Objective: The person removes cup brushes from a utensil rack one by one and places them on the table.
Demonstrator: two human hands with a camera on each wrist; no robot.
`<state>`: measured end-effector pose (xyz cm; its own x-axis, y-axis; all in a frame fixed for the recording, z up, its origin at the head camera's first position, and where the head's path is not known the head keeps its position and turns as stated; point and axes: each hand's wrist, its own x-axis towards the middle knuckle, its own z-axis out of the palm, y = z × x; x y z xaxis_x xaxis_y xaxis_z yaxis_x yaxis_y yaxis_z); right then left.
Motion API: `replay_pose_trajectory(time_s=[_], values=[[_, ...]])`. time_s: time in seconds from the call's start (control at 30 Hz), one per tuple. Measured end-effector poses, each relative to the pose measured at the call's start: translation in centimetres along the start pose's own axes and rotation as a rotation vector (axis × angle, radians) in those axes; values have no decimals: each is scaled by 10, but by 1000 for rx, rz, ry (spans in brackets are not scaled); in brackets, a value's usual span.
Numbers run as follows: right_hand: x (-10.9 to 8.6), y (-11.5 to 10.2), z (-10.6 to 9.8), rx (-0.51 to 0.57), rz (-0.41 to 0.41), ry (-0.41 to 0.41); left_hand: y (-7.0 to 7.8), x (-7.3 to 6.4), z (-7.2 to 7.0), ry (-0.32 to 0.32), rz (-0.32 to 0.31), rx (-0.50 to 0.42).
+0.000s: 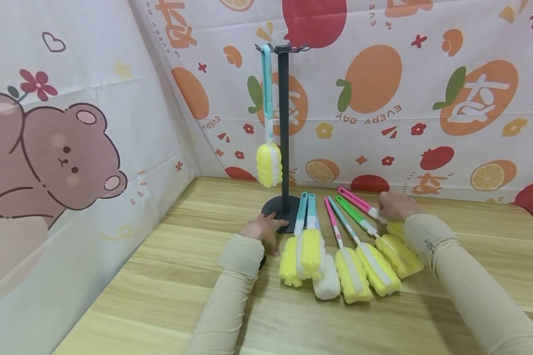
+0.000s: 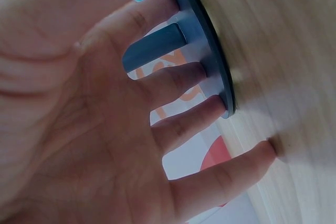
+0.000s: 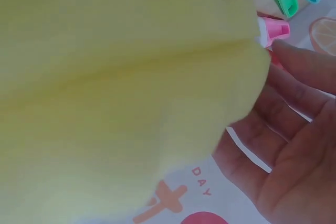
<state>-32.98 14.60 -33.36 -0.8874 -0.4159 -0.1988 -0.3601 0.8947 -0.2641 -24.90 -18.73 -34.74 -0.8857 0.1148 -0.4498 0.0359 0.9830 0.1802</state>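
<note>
My left hand (image 1: 261, 230) rests spread on the round base (image 2: 202, 38) of a black stand (image 1: 284, 123). In the left wrist view several fingertips touch the base; one presses the wood beside it. At the right, my right hand (image 1: 397, 206) pinches a pink-handled sponge brush (image 1: 360, 201) near its neck. Its yellow sponge head (image 3: 131, 87) fills much of the right wrist view and hides some fingertips. A teal-handled sponge brush (image 1: 268, 162) hangs from the stand's hook. Between my hands lie several more brushes, including a green-handled one (image 1: 353, 209) next to the pink one.
The brushes lie fanned out on the wooden table (image 1: 160, 305), yellow heads towards me; one white sponge head (image 1: 327, 281) is among them. A fruit-print cloth (image 1: 311, 98) hangs behind the table, and a bear-print cloth (image 1: 146, 123) at the left.
</note>
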Motion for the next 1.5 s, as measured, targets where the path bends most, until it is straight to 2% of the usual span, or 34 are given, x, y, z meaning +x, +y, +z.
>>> replay_pose_trajectory(time_s=[0.3, 0.47, 0.63, 0.8, 1.13, 1.5], values=[[1, 1, -4, -44, -44, 199, 0, 0, 0, 6, -2, -18], [2, 0, -4, -42, -55, 247, 1, -2, -1, -1, -2, 3], [2, -3, -7, -21, -82, 292, -1, 0, 0, 2, -2, -13], [2, -8, -12, 10, -91, 302, -2, 3, 1, 1, -3, -21], [3, -19, -19, 87, -41, 297, 0, 0, 1, 1, 2, -29], [0, -30, -28, 110, -91, 330, -2, 1, 1, 7, 1, -30]])
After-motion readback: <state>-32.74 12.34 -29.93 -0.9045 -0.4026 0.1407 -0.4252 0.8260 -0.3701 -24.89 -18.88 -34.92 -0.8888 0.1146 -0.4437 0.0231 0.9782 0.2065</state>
